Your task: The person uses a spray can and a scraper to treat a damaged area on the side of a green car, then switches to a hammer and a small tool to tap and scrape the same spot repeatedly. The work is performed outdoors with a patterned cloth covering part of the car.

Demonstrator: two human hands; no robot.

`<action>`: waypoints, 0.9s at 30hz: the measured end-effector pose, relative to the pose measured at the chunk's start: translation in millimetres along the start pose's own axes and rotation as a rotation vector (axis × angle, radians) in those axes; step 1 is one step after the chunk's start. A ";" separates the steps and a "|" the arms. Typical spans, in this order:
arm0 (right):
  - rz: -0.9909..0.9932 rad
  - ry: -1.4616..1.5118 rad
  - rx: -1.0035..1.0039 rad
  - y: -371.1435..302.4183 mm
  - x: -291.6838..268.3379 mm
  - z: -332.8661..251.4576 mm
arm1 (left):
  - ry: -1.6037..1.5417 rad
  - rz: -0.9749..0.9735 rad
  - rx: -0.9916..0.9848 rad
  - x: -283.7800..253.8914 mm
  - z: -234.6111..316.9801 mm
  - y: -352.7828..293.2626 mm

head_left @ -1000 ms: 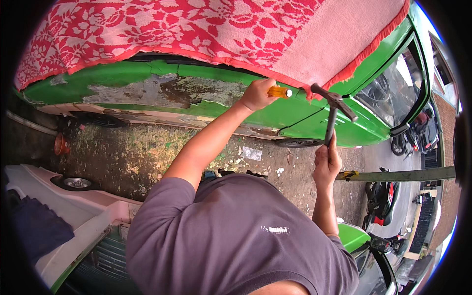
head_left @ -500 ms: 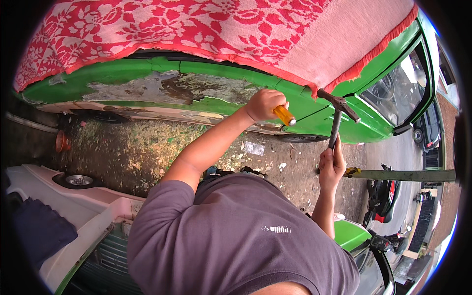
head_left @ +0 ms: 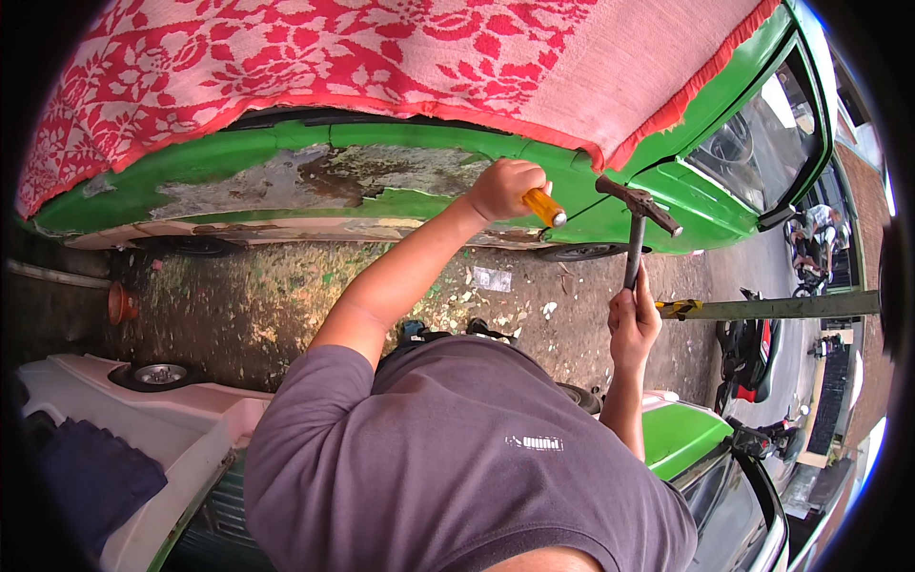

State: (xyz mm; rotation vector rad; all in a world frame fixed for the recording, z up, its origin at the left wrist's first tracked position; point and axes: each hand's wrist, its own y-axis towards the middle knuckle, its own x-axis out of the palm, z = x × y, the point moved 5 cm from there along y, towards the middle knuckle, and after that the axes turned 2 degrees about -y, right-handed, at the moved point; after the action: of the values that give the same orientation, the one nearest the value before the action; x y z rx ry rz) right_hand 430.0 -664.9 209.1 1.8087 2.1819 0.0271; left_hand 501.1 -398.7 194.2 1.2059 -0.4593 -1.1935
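Observation:
My left hand is closed round the amber handle of a tool with a metal end cap. That cap points back toward me, and the tool's blade or tip is hidden, so I cannot tell its kind. The fist is against or just over the side of a green car, beside a patch of stripped, scraped paint. To the right, my right hand grips a hammer low on its handle, head up. The hammer head is apart from the amber handle.
A red and pink floral cloth drapes the car's top. Behind me stand a pale pink vehicle body and another green car. A metal pole juts in at right, near a parked motorcycle. Paint flakes litter the ground.
The view has shifted slightly, so the car sits higher and further left. Both hands keep their grips, and the hammer is a little nearer the amber handle. A motorcycle with a rider now shows in the street.

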 end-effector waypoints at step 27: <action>0.006 0.002 0.022 -3.1 5.3 -0.2 | 0.012 -0.002 -0.002 0.6 -2.6 -2.6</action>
State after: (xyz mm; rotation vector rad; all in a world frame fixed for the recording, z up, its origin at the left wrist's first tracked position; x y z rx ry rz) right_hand 426.1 -660.4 207.5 1.8278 2.1868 0.0060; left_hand 502.2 -397.7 190.8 1.2115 -0.4477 -1.1878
